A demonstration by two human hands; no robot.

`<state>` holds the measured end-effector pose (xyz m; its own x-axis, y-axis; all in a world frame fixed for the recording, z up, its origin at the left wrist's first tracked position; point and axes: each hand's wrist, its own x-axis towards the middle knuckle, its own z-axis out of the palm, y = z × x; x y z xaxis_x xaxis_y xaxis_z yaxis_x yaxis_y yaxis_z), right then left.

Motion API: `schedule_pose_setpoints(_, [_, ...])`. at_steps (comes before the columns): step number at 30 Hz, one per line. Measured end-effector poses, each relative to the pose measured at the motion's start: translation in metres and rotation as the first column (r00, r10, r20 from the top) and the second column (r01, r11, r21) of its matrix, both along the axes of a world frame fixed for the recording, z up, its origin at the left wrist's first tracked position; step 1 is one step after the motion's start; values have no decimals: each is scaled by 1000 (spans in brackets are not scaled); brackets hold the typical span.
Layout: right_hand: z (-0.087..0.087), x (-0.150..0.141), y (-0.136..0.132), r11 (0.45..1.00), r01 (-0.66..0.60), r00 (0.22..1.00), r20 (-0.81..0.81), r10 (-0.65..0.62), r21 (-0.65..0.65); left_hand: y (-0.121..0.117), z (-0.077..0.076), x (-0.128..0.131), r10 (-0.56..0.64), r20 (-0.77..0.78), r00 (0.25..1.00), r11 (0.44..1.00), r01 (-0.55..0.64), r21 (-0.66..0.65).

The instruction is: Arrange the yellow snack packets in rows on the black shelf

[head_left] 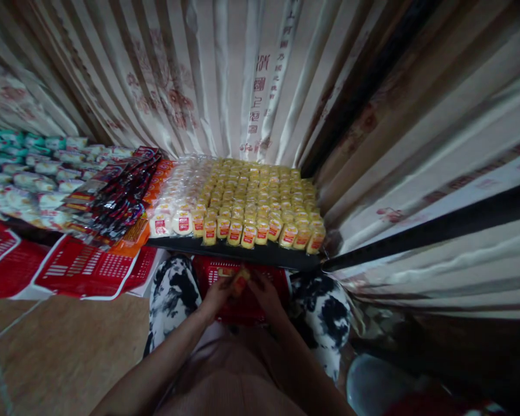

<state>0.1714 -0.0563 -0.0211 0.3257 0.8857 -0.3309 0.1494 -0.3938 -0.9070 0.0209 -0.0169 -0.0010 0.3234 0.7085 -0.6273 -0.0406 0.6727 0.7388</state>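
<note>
Between my knees is a red plastic basket. Over it, my left hand grips a small yellow wrapped snack pack with a red label. My right hand is closed at the other side of the same pack, its fingertips partly hidden in the dim light. Another yellow pack shows just behind my left fingers, in the basket. Directly ahead, rows of matching yellow packs stand on a dark shelf, their red labels facing me along the front.
Left of the yellow packs stand white wrapped packs, then dark shiny packets on orange ones. Further left lie rows of white and green packs. Red printed bags hang below. Pleated curtains rise behind and to the right.
</note>
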Motion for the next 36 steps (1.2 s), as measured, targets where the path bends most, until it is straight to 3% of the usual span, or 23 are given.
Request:
schedule_pose_setpoints(3, [15, 2, -7, 994, -2, 985, 172, -16, 107, 1, 11, -1, -43, -65, 997, 997, 47, 54])
schedule_pose_setpoints(6, [34, 6, -13, 965, -161, 888, 458, 49, 209, 8, 23, -5, -202, -174, 964, 954, 233, 187])
schedule_pose_setpoints(8, [48, 7, -17, 927, -320, 779, 611, 140, 197, 14, 35, -9, -300, -293, 908, 860, 390, 328])
schedule_pose_setpoints(11, [65, 6, -21, 854, -502, 675, 680, 288, 136, 23, 55, -11, -361, -519, 775, 644, 610, 462])
schedule_pose_setpoints(13, [70, 4, -22, 839, -526, 679, 663, 316, 139, 26, 68, -9, -343, -641, 686, 510, 709, 486])
schedule_pose_setpoints(15, [69, 3, -21, 860, -474, 725, 639, 258, 190, 29, 78, -4, -302, -684, 664, 442, 733, 516])
schedule_pose_setpoints(17, [66, 5, -19, 890, -385, 783, 598, 173, 246, 30, 84, 4, -262, -651, 713, 446, 687, 573])
schedule_pose_setpoints(21, [59, 15, -13, 938, -175, 907, 420, 36, 299, 33, 91, 24, -172, -498, 850, 509, 510, 694])
schedule_pose_setpoints(24, [58, 26, -4, 949, 33, 953, 276, -125, 314, 32, 95, 41, -75, -387, 919, 535, 364, 762])
schedule_pose_setpoints(27, [62, 37, 7, 942, 161, 924, 291, -248, 293, 28, 95, 56, -44, -375, 926, 488, 348, 800])
schedule_pose_setpoints(31, [70, 47, 23, 937, 197, 843, 439, -313, 290, 23, 89, 71, -107, -399, 911, 356, 410, 840])
schedule_pose_setpoints(36, [70, 48, 38, 918, 211, 727, 574, -378, 336, 25, 80, 82, -133, -441, 888, 357, 458, 814])
